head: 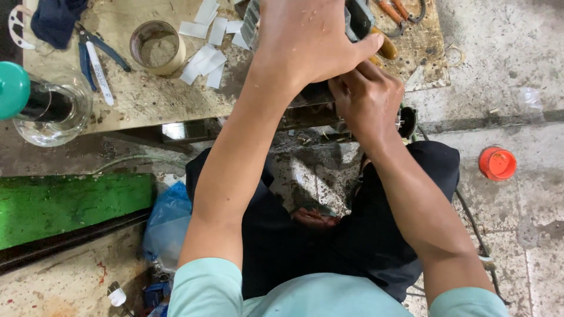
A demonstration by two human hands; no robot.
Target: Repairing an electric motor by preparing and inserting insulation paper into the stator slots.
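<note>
My left hand [305, 35] lies over a dark grey device [358, 17] at the near edge of a low wooden work table [141, 94], gripping it from above with the thumb out to the right. My right hand [367, 100] is curled just below it at the table's edge, fingers pressed against the underside of the same device. Most of the device is hidden by both hands. What the right fingers pinch cannot be made out.
On the table lie white paper strips [202, 58], a tape roll [157, 47], blue-handled cutters [94, 56], orange-handled pliers [393, 9] and a glass jar with a teal lid [41, 105]. A green board [70, 205], blue plastic bag [167, 223] and orange cap [497, 163] lie on the floor.
</note>
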